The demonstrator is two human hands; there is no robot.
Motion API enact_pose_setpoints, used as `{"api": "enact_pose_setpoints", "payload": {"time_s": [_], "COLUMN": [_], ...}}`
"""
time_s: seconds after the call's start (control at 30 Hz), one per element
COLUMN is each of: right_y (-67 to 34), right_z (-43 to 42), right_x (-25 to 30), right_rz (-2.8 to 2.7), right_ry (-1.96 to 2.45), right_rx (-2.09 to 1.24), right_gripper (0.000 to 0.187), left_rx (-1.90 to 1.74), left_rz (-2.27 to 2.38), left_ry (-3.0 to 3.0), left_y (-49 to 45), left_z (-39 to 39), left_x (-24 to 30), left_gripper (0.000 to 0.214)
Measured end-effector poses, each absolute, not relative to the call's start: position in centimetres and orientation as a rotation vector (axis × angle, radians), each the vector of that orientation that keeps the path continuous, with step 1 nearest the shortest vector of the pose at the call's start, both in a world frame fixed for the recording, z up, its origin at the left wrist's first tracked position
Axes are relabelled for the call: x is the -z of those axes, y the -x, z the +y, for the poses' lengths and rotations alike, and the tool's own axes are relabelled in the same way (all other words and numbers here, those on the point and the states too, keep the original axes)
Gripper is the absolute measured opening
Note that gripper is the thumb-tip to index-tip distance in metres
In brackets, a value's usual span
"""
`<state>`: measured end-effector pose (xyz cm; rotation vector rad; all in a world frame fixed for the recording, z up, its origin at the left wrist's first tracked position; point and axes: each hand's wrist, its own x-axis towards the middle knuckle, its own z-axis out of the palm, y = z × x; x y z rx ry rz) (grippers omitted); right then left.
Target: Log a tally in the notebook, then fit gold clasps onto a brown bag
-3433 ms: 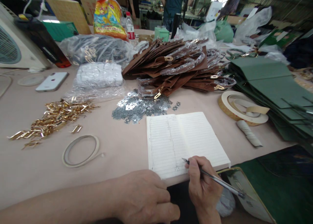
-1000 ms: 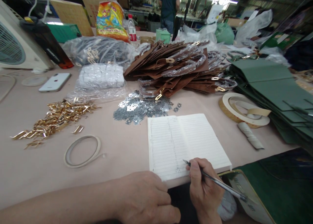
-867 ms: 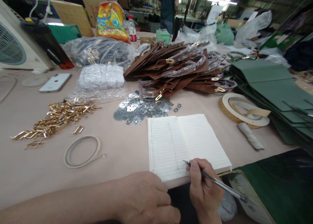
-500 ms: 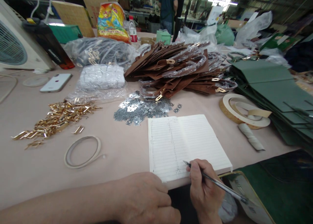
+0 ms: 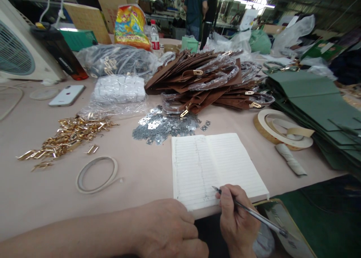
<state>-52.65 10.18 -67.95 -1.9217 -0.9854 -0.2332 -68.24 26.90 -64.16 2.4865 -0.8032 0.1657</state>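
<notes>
A ballpoint pen [image 5: 262,216] is pinched in my right hand [image 5: 238,216], its dark tip just over the left page of an open lined notebook [image 5: 197,164]. Faint handwriting runs down that page; the other page looks unwritten. My left hand [image 5: 169,226] rests at the table's front edge by the notebook's lower left corner, back upward and fingers curled in. Nothing shows in its fingers, though the palm side is hidden. Beyond the notebook lies a heap of small silver metal plates [image 5: 166,126].
Gold metal fittings [image 5: 67,138] lie heaped at left, near a tape roll [image 5: 80,179] and a phone [image 5: 67,95]. Brown bag pieces with plastic-wrapped handles [image 5: 203,81] are piled behind. Green panels [image 5: 316,100] and a wide tape roll [image 5: 262,130] stand right. A person [image 5: 194,10] stands in the background.
The whole view has shifted slightly, so things sit a little farther right and lower. Both hands and the pen keep nearly the same place at the notebook.
</notes>
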Motion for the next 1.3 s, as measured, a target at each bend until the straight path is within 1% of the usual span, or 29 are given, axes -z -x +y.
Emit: {"api": "enact_pose_setpoints", "payload": {"time_s": [0.33,0.63,0.77,0.9,1.0,1.2,1.3], "right_y": [52.7,52.8,53.0,53.5,54.0,55.5,57.4], "right_z": [10.0,10.0,9.9,9.9,9.8,7.0,4.4], "right_x": [67.9,67.8,67.8,67.3,66.6,65.6,66.0], "right_rz": [-0.981,-0.991,-0.924,-0.814,-0.729,-0.484,-0.485], "right_ry": [1.927,1.933,1.928,1.872,1.784,1.481,1.452], "right_rx": [0.228,0.268,0.234,0.144,0.079,-0.142,-0.146], "right_gripper": [0.025,0.026,0.029,0.032,0.033,0.024,0.02], "left_rx": [-0.163,-0.224,-0.265,-0.339,-0.41,-0.49,-0.506], "left_rz": [-0.797,-0.799,-0.849,-0.864,-0.859,-0.619,-0.42], "left_ry": [-2.487,-2.407,-2.306,-2.31,-2.322,-2.303,-2.108], "left_y": [68.4,68.4,68.6,68.8,68.8,70.1,71.4], "left_z": [26.9,27.1,27.2,27.1,26.9,25.2,23.1], "left_x": [64.4,64.0,63.7,63.1,62.4,59.4,58.8], "left_gripper": [0.019,0.011,0.016,0.003,0.004,0.012,0.011]}}
